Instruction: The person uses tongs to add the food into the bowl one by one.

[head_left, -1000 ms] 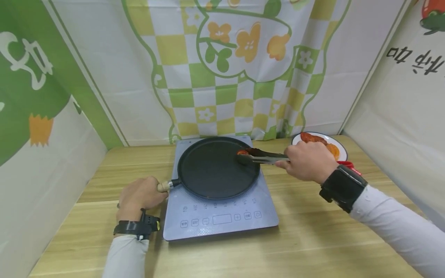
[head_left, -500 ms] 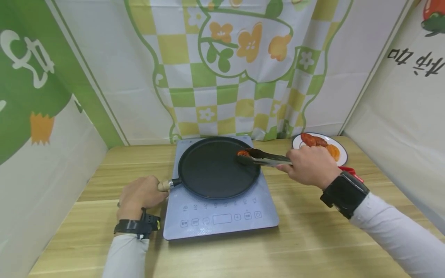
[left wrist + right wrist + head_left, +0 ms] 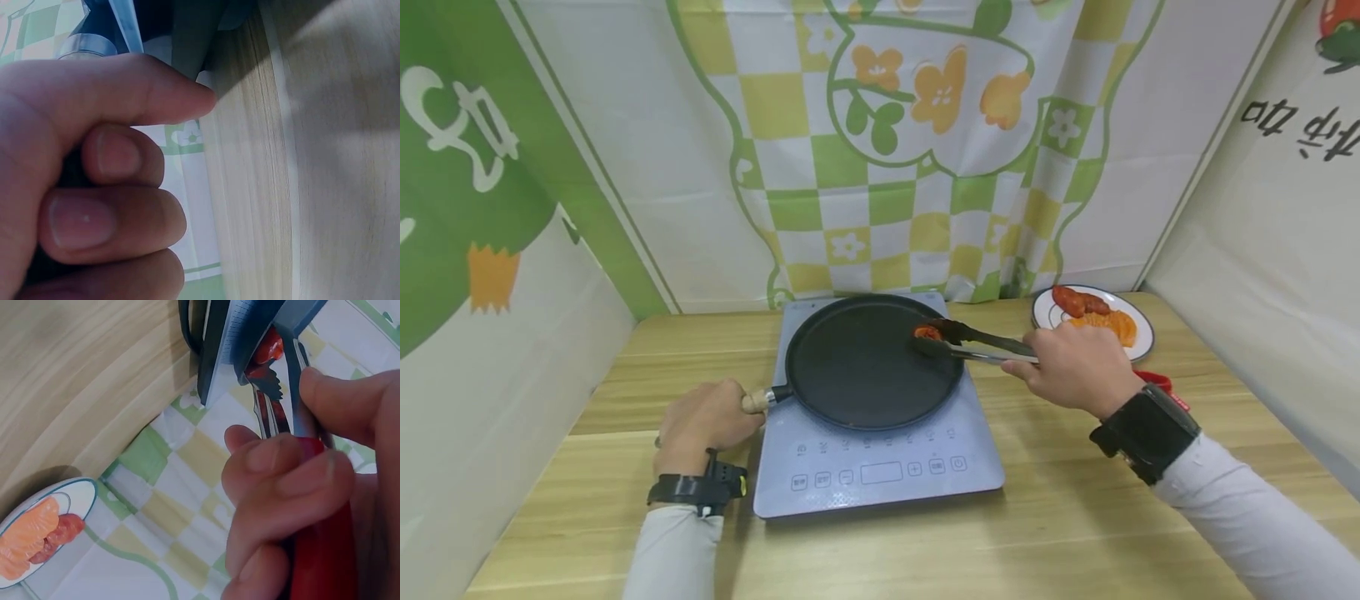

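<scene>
My left hand (image 3: pixel 711 417) grips the light wooden handle (image 3: pixel 756 402) of a flat black pan (image 3: pixel 857 375). In the left wrist view, the fingers of that hand (image 3: pixel 100 181) curl round the handle, hiding most of it. My right hand (image 3: pixel 1078 367) holds tongs (image 3: pixel 985 337) with a red handle (image 3: pixel 322 550) and dark scalloped tips. Those tips reach over the pan's right side, one on each side of a small red piece of food (image 3: pixel 928 332). The right wrist view shows the glossy red piece (image 3: pixel 269 347) at the tips.
The pan sits on a grey induction cooker (image 3: pixel 880 492) with touch buttons, on a wooden table (image 3: pixel 925 554). Behind my right hand stands a white plate (image 3: pixel 1043 308) with red sausage-like pieces (image 3: pixel 1070 301) and orange slices (image 3: pixel 1122 327). A patterned curtain (image 3: pixel 891 204) hangs behind.
My right hand has shifted slightly right and towards me, and the tongs' arms stand a little wider apart. More of the plate shows. The left hand and pan hold their place.
</scene>
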`<state>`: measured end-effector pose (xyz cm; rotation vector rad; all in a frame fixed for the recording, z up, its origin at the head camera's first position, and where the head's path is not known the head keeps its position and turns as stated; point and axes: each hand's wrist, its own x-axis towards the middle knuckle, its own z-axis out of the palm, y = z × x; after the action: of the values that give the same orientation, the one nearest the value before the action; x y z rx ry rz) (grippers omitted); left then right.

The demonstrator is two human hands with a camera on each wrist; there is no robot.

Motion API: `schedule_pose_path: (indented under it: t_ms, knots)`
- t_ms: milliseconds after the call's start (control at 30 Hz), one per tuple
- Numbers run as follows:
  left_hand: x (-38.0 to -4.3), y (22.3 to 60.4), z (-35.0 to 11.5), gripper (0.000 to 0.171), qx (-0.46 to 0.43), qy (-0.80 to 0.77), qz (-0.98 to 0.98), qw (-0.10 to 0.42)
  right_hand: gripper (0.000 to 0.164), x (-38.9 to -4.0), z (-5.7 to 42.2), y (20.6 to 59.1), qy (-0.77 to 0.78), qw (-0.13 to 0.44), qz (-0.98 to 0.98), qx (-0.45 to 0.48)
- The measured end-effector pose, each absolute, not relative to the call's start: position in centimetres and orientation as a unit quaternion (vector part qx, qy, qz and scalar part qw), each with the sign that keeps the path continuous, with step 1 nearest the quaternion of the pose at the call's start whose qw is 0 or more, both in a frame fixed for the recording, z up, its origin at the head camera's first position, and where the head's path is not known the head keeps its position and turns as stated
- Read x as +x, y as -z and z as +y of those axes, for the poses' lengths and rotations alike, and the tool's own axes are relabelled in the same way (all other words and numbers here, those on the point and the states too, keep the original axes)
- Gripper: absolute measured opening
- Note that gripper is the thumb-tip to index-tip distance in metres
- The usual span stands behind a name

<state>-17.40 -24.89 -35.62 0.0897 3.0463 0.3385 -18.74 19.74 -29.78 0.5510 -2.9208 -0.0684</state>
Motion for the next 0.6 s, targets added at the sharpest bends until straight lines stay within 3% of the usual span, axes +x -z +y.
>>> schedule_pose_path:
  t_ms: [600]
  knots:
    - [-17.4,35.6,-24.9,0.030,0.026,-0.107,0.993,0.038,0.057,-18.3,19.9,31.0,-0.015,0.087,-0.983,0.162]
